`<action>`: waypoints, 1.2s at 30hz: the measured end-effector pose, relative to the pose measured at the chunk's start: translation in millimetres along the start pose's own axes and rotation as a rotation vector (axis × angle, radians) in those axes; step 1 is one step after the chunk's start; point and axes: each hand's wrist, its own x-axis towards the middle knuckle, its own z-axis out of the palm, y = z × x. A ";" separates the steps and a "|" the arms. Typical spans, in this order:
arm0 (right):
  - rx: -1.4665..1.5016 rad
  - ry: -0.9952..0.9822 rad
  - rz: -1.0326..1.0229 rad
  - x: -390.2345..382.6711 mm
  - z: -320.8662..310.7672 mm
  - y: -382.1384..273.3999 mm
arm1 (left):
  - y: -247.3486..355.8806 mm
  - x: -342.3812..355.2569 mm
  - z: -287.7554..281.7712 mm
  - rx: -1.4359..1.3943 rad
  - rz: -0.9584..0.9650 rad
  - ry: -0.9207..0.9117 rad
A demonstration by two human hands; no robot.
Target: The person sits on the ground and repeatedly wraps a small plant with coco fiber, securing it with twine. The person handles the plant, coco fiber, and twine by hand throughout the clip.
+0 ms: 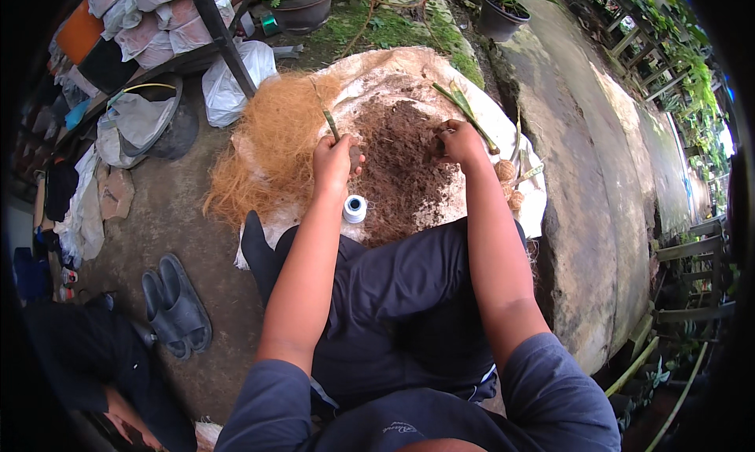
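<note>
My left hand (333, 163) is closed around the base of a plant cutting, its green stem (331, 125) poking up above the fingers. A dark lump of soil (355, 158) shows at that palm. Over the right edge of the loose brown soil pile (397, 165), my right hand (462, 144) has its fingers pinched together with dark soil at the tips. Just beyond it lie long green leaf cuttings (465, 112). A white spool of thread (355, 209) stands by the near left edge of the pile. Fibre-wrapped balls (505, 170) sit right of my right forearm.
A heap of tan coconut fibre (279, 122) covers the left of the white sack sheet (385, 63). Potted plants (303, 8) stand beyond. Grey slippers (178, 306) lie on the floor at left, near another person's leg (102, 365). A concrete ledge (586, 177) runs along the right.
</note>
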 end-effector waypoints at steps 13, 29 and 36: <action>0.217 -0.084 0.110 -0.1 -11.2 -2.3 | 5.3 -6.0 -3.2 0.041 -0.029 0.023; 0.522 -0.197 -0.166 -24.8 -17.0 -30.5 | -3.4 -1.2 -0.8 -0.252 -0.025 -0.202; 0.770 -0.289 -0.027 -19.9 -2.5 -31.7 | -6.0 1.8 1.1 -0.319 -0.046 -0.243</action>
